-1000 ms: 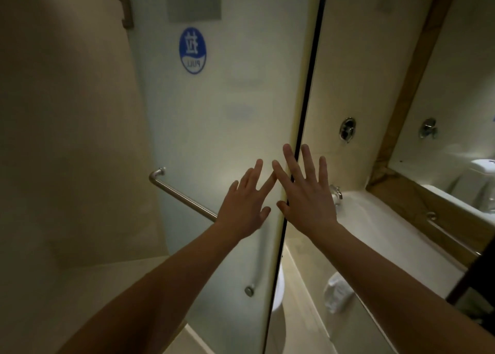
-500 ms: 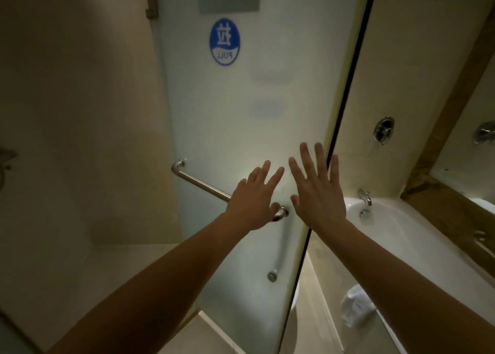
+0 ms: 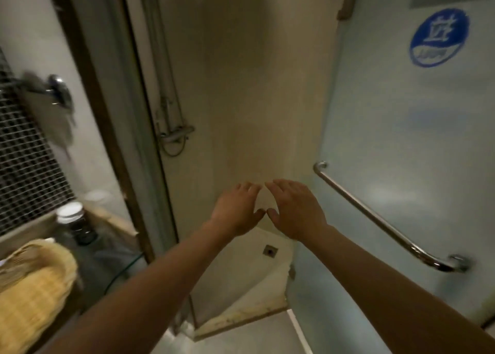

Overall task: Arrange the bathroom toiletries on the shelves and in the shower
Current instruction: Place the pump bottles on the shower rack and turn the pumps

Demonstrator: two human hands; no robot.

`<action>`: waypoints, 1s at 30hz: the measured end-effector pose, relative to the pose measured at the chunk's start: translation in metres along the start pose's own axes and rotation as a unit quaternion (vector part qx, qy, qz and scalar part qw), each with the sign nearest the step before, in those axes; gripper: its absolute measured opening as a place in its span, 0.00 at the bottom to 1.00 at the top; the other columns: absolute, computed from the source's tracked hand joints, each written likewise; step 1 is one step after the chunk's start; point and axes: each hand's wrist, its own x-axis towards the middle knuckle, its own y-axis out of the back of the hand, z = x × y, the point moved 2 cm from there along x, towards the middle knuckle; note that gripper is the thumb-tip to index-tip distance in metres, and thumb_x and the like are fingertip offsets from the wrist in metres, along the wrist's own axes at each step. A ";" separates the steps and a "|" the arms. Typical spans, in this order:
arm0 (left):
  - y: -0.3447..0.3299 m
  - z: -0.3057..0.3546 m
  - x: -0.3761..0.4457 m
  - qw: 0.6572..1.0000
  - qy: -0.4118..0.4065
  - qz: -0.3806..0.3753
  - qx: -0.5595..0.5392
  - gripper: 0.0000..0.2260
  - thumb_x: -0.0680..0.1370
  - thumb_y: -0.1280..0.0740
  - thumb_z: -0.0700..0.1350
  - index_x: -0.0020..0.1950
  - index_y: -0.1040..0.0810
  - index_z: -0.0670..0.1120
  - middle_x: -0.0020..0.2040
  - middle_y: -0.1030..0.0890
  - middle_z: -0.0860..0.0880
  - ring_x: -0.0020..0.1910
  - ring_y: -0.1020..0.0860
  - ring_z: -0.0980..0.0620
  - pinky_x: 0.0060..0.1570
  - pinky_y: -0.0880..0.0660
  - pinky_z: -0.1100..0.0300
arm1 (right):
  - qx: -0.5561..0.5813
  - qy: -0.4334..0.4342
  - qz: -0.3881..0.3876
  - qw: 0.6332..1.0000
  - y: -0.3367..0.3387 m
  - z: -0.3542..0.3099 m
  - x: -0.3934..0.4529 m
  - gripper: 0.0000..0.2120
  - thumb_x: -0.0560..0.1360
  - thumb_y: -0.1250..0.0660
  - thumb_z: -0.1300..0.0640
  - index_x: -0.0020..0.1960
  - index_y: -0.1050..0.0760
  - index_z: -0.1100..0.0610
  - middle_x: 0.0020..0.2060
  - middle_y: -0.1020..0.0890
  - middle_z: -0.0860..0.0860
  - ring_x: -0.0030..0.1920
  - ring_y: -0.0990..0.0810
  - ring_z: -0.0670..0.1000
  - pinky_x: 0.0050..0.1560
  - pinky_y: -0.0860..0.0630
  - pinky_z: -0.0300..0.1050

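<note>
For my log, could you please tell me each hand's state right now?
Left hand: open, fingers relaxed, holding nothing.
Right hand: open, fingers relaxed, holding nothing.

Yellow towel (image 3: 34, 281) cut off at left edge, wall fixture (image 3: 55, 91) motion-blurred, sticker (image 3: 439, 37) lettering illegible

Frosted glass door (image 3: 401, 139), polished metal handle (image 3: 383, 219)

left hand (image 3: 235, 211): stretched forward, fingers relaxed, holding nothing
right hand (image 3: 296, 211): alongside, thumbs nearly touching, likewise empty
</note>
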 end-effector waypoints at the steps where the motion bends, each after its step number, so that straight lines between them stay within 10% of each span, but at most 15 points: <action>1: 0.004 -0.026 -0.009 1.000 0.019 0.001 0.004 0.28 0.78 0.37 0.59 0.75 0.38 0.50 0.72 0.31 0.47 0.68 0.30 0.45 0.62 0.27 0.48 | 0.016 0.014 0.001 1.000 -0.007 -0.023 0.016 0.29 0.76 0.33 0.47 0.73 0.35 0.54 0.67 0.26 0.54 0.66 0.27 0.57 0.68 0.34 0.52; 14: 0.056 -0.308 -0.202 0.956 0.282 0.021 0.075 0.25 0.76 0.35 0.58 0.70 0.32 0.50 0.67 0.28 0.48 0.62 0.27 0.46 0.59 0.26 0.50 | 0.137 0.257 -0.010 0.957 -0.089 -0.339 0.156 0.30 0.72 0.32 0.44 0.71 0.32 0.51 0.65 0.24 0.50 0.63 0.26 0.53 0.64 0.30 0.50; 30: 0.068 -0.375 -0.408 0.772 0.619 0.070 0.125 0.27 0.75 0.32 0.56 0.72 0.32 0.53 0.69 0.28 0.51 0.66 0.28 0.50 0.63 0.28 0.51 | 0.240 0.507 -0.086 0.823 -0.153 -0.558 0.154 0.31 0.73 0.32 0.41 0.72 0.35 0.48 0.64 0.24 0.48 0.61 0.24 0.52 0.58 0.23 0.49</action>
